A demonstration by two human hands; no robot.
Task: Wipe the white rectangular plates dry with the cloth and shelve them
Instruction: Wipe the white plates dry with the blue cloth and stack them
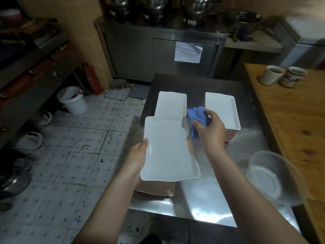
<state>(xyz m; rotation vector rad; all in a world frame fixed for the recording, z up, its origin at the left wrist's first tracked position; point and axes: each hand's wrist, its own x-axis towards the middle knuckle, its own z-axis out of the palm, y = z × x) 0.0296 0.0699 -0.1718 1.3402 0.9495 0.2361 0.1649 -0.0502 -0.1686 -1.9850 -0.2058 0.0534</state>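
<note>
At centre frame, a white plate is being gripped by the left hand; a blue cloth is being pinched by fingers of the right hand.

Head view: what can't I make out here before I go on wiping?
Underside of the held plate: faces away from the head view; wet or dry unknown.
Fingers of the left hand: beneath that plate, only the thumb shows.
Near corner of the right stack: covered by the right hand and cloth; plate count too blurred.
Most of the brown thing: under the held plate.
</note>
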